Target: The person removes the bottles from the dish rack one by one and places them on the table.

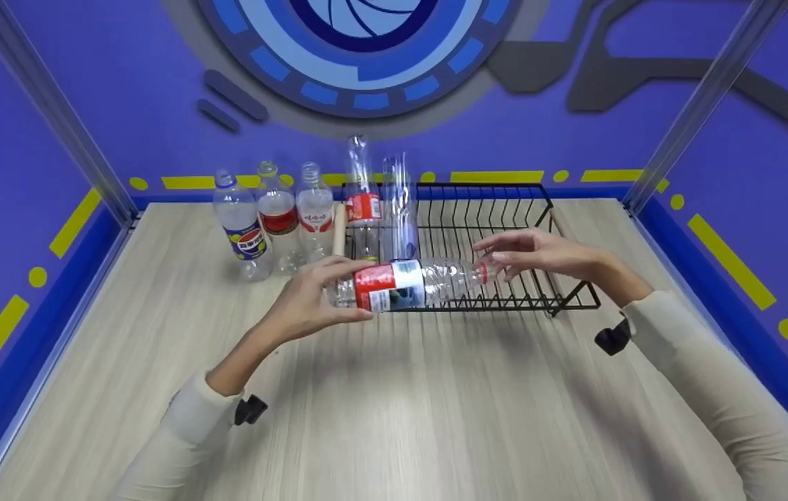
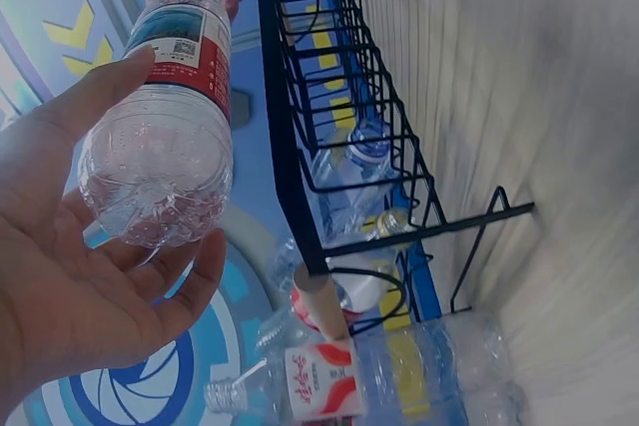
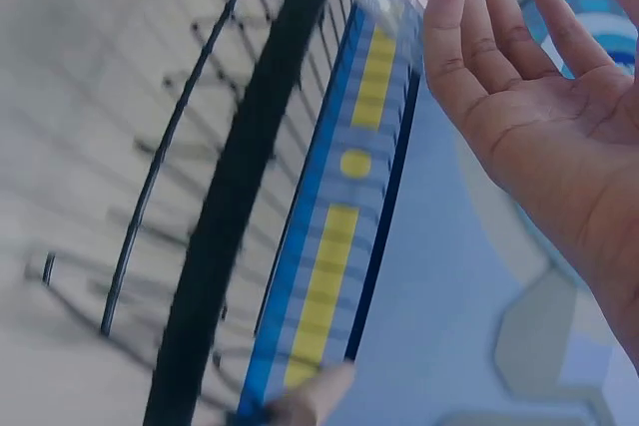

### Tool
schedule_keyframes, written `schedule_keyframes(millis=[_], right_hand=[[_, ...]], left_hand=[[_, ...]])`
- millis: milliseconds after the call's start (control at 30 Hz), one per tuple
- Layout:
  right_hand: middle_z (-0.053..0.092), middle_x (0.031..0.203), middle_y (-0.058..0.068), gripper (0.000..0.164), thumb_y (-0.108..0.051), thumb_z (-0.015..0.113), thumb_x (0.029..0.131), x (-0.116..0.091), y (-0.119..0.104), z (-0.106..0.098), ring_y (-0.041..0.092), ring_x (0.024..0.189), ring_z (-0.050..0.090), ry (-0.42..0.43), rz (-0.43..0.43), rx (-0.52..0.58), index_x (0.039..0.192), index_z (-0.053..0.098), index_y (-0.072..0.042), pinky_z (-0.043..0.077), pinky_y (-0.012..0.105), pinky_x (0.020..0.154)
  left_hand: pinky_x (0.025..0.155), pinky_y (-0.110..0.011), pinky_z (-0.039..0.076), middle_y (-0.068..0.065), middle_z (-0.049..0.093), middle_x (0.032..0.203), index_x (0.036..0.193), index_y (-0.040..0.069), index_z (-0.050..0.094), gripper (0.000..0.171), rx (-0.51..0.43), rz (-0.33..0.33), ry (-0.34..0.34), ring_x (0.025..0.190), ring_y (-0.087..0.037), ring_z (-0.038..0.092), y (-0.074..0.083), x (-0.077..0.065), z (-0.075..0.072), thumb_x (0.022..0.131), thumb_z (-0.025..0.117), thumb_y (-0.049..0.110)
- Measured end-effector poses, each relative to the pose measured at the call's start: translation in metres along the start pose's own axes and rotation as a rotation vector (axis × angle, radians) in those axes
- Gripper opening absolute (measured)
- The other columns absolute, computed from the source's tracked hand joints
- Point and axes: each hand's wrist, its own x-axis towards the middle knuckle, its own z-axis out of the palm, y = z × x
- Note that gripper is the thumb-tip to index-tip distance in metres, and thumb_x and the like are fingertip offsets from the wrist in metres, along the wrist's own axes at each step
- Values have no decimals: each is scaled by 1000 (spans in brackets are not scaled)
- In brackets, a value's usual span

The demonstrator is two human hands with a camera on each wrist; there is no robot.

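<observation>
By the fingers (image 1: 344, 268) of the left hand (image 1: 307, 299), a red-labelled bottle (image 1: 408, 284) is gripped near its base; those of the right hand (image 1: 547, 254) are parted around its neck. The bottle is held sideways above the desk (image 1: 366, 403), near a wire rack (image 1: 484, 184).

- Wire rack (image 1: 477, 184): on table (image 1: 366, 417), before back wall (image 1: 561, 142).
- Two bottles (image 1: 364, 209): in rack, left end.
- Three bottles (image 1: 278, 219): on table, side by side, left of rack.
- Single bottle (image 1: 394, 285): crosswise over rack's front edge, between left hand (image 1: 314, 296) at base and right hand (image 1: 540, 254) by neck.
</observation>
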Motion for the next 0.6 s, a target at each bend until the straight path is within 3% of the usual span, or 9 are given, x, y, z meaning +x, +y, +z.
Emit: schedule_keyframes(millis=[67,133,233,300,333,433,600], right_hand=[[63,137,19,48,-22,53,107,-7,4,-7,24,112,68,24,14,-4,152,45,-6,58,35,95],[63,137,17,49,-23,53,107,-13,8,-14,21,111,68,44,24,-6,153,45,-6,58,35,94],[64,137,13,48,-23,53,107,-23,15,-24,21,114,68,82,54,-12,153,45,-8,58,34,94],[64,138,10,48,-27,53,108,-30,19,-32,21,113,68,111,94,-17,153,46,-12,58,28,82],[64,139,10,49,-27,53,107,-34,21,-36,22,114,68,125,110,-16,153,45,-12,58,28,82],[63,140,10,50,-30,53,108,-44,27,-48,21,115,67,166,152,-20,153,44,-12,58,25,80],[64,135,3,53,-31,53,108,-60,36,-63,16,110,67,222,180,-36,155,41,-11,58,35,86]], left_hand=[[99,-53,52,-5,66,134,141,26,63,70,-14,-21,18,124,-27,59,-3,-3,-5,76,91,32],[107,-60,45,-5,65,139,141,27,63,71,-13,-57,36,132,-32,54,-5,-6,-9,76,91,34],[105,-57,45,-5,64,140,140,27,63,71,-11,-93,72,132,-32,54,-10,-10,-14,76,91,35],[105,-53,46,-5,64,140,141,26,63,72,-21,-109,92,130,-31,54,-12,-13,-18,76,91,36],[98,-48,49,-5,64,138,141,26,63,72,-31,-111,103,125,-28,57,-14,-14,-20,75,92,35],[94,-41,49,-4,64,136,141,27,62,72,-96,-127,132,117,-23,58,-18,-17,-26,76,92,33],[99,-42,48,-8,56,144,146,23,57,71,-275,-173,168,125,-26,53,-26,-21,-36,81,88,21]])
